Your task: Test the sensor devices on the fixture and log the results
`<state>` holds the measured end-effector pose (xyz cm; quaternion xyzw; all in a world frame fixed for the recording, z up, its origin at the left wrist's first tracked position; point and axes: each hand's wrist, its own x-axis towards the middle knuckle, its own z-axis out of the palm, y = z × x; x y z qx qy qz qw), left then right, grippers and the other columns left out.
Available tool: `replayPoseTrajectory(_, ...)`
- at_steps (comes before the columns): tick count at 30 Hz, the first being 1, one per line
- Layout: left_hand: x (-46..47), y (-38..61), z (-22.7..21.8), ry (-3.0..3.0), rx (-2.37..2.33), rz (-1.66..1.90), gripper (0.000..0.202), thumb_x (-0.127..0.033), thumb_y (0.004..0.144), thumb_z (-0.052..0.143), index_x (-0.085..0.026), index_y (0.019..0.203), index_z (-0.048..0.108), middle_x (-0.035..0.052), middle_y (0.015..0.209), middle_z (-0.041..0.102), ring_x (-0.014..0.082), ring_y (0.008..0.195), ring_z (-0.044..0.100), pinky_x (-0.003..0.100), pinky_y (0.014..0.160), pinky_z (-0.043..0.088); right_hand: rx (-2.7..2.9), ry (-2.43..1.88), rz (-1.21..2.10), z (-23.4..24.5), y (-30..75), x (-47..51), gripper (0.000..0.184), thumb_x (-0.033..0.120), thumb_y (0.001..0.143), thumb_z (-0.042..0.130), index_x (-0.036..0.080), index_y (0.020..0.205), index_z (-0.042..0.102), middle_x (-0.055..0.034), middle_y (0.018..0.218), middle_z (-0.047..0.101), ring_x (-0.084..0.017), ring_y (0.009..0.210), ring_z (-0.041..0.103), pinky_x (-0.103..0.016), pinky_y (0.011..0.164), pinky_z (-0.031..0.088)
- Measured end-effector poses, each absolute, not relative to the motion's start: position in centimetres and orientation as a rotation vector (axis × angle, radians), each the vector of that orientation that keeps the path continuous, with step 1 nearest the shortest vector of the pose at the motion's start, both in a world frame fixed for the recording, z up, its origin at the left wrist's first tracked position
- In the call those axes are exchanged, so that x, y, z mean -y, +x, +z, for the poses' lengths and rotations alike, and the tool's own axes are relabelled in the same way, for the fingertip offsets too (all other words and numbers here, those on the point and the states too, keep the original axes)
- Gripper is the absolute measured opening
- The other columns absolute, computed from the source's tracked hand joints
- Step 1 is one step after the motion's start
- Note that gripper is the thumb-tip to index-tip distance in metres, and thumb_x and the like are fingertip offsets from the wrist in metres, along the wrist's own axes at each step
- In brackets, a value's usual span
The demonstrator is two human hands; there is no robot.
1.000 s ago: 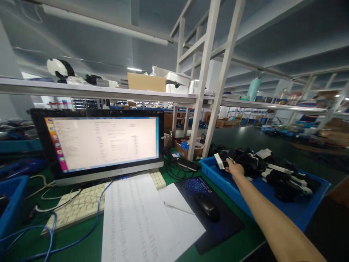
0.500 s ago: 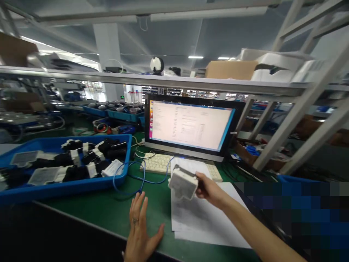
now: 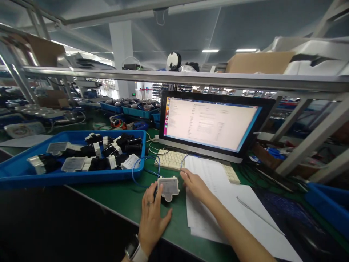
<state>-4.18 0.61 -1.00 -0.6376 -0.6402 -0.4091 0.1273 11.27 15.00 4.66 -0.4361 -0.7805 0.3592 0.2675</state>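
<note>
A small white box-shaped device with a clear cover (image 3: 168,187) lies on the green bench by the blue cable. My left hand (image 3: 153,211) is at its left side, index finger on its edge, thumb spread away; a ring and a wrist watch show on this side. To the right of the device, a small gap away, my right hand (image 3: 194,183) hovers over the left edge of the white paper sheets (image 3: 209,174), fingers loosely extended and holding nothing. Some of its fingers are hidden under the hand.
A blue tray (image 3: 89,176) of black and white devices stands on the left. Behind the hands are a keyboard (image 3: 171,159), partly under the papers, and a monitor (image 3: 207,122). A pen (image 3: 259,215) lies on the papers. A blue bin (image 3: 327,203) sits at the right.
The device has gone from my right hand above the papers to the bench beside my left hand. My right hand has let go of it. The view has turned left.
</note>
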Motion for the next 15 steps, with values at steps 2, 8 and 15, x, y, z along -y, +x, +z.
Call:
replayPoseTrajectory(2,-0.7,-4.1,-0.5,-1.88,1.804,-1.102,0.061,-0.02,0.082,0.056,-0.022,0.138,0.032,0.0135,0.142,0.032,0.0313,0.132,0.03,0.052,0.103,0.033,2.095,-1.193,0.845,5.0,13.6,-14.2,0.051,0.055,0.088,0.034,0.02,0.121,0.053,-0.0018,0.068,0.06,-0.022,0.07,0.057,-0.034,0.072,0.04)
replayPoseTrajectory(8,-1.9,-4.3,1.1,-1.951,1.671,-1.008,0.04,-0.027,0.081,0.06,-0.024,0.12,0.054,0.012,0.143,0.034,0.0334,0.132,0.029,0.056,0.105,0.029,1.779,-1.128,0.746,3.6,20.6,-12.3,0.047,0.052,0.088,0.041,0.018,0.117,0.056,0.0018,0.061,0.052,-0.013,0.05,0.042,-0.026,0.05,0.035)
replayPoseTrajectory(15,-2.4,-4.4,0.7,-1.974,1.664,-0.948,0.034,-0.027,0.081,0.06,-0.022,0.114,0.057,0.0128,0.147,0.027,0.035,0.134,0.025,0.058,0.105,0.029,1.038,-0.993,0.99,2.1,24.5,-12.1,0.038,0.05,0.077,0.057,0.016,0.093,0.063,0.0049,0.051,0.044,-0.007,0.038,0.025,-0.02,0.035,0.018)
